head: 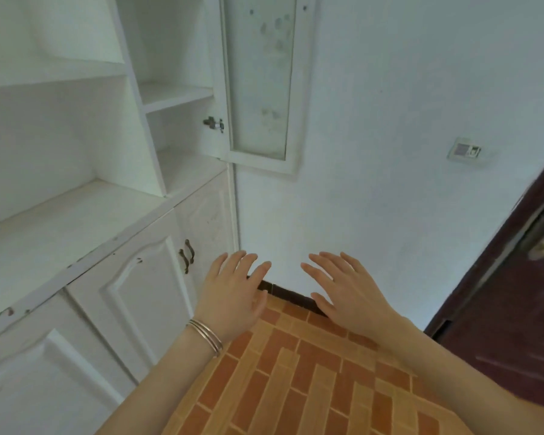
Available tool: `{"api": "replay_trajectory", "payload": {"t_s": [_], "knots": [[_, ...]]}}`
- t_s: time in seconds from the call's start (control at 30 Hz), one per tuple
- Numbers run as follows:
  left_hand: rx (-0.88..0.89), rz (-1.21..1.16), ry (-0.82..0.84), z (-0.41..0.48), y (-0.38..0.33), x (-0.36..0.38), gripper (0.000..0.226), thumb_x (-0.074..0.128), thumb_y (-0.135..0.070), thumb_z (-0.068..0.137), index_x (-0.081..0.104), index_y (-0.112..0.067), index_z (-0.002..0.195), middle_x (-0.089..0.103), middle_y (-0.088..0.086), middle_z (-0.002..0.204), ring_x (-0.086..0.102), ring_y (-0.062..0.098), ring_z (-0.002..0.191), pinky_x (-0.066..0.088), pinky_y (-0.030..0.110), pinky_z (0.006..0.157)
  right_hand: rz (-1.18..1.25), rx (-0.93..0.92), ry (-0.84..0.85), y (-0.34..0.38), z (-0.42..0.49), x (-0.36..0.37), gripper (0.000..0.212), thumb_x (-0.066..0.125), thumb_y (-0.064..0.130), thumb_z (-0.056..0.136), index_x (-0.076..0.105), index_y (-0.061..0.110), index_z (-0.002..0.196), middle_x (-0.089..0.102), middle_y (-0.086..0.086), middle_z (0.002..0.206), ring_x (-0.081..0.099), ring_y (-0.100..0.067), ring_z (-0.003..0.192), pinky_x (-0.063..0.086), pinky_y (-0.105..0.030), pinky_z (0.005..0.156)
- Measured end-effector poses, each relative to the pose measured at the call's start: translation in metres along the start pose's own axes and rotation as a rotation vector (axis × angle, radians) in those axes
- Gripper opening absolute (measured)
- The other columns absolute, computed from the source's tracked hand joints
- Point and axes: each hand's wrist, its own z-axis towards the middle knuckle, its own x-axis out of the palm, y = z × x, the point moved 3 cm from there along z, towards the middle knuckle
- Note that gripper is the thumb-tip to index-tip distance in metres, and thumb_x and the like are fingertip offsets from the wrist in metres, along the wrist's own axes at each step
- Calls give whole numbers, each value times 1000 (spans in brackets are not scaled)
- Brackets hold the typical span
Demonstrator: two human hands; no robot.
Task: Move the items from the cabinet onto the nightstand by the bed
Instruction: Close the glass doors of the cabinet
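both hands out flat, fingers spread, holding nothing: left hand (233,296) just right of cabinet (107,215) lower doors, right hand (349,296) further right. cabinet shelves bare, glass door (259,80) open.

A white cabinet (85,189) fills the left of the scene. Its open shelves (60,227) stand bare, both the broad near ledge and the narrower compartments farther right, where a glass-panelled door (259,80) hangs open against the wall. Below the ledge sit closed panelled doors with dark handles (186,255). To the right and near, the floor (296,378) is brick-patterned orange tile.
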Motion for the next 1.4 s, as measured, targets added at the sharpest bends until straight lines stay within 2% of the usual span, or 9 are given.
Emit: {"api": "replay_trajectory", "payload": {"t_s": [0.27,0.53,0.6,0.7,0.87,1.1,1.2,1.4], "knots": [[-15,80,-61,65,-16,6,46,42,-40,81,64,-18,115,64,7,113,59,29,108,44,47,93,-19,-62,-64,-70,39,6,50,33,40,89,52,20,129,55,-5,132,52,-25,120,41,-48,101],[-25,124,-73,158,12,45,48,39,-40,82,65,-16,114,65,10,111,60,32,107,46,48,92,-68,-123,-123,-141,113,35,51,33,40,87,54,18,127,57,-7,129,54,-26,118,43,-50,97],[-26,125,-94,192,21,45,49,38,-40,82,66,-16,114,65,11,111,60,32,107,46,48,91,-99,-141,-158,-163,140,35,47,39,39,88,53,17,127,57,-7,129,54,-27,117,43,-49,98],[-13,129,-136,242,31,46,49,37,-40,82,65,-16,114,65,10,111,59,32,108,46,48,91,-116,-168,-219,-195,182,34,46,61,33,85,55,15,127,57,-9,129,54,-28,117,42,-49,98],[-9,148,-168,301,49,56,48,38,-39,82,65,-16,114,64,10,113,58,32,110,46,48,92,-117,-188,-269,-235,240,39,47,36,36,89,55,14,126,56,-8,129,52,-27,119,40,-47,100],[-64,208,-158,351,74,79,47,38,-39,82,65,-15,113,65,11,111,58,33,109,47,48,91,-68,-282,-289,-284,308,73,45,37,35,90,53,15,127,54,-8,130,49,-26,121,36,-46,104],[-108,242,-174,373,82,90,46,39,-37,81,66,-15,112,65,10,110,58,34,109,46,48,91,-38,-326,-350,-308,344,81,42,38,33,92,53,14,127,53,-9,132,46,-27,125,30,-45,107],[-223,265,-180,431,89,105,45,40,-37,80,66,-16,111,65,9,108,59,33,107,47,47,91,-8,-514,-511,-350,426,80,39,42,28,94,55,10,126,53,-11,132,43,-27,128,31,-48,106]]}}
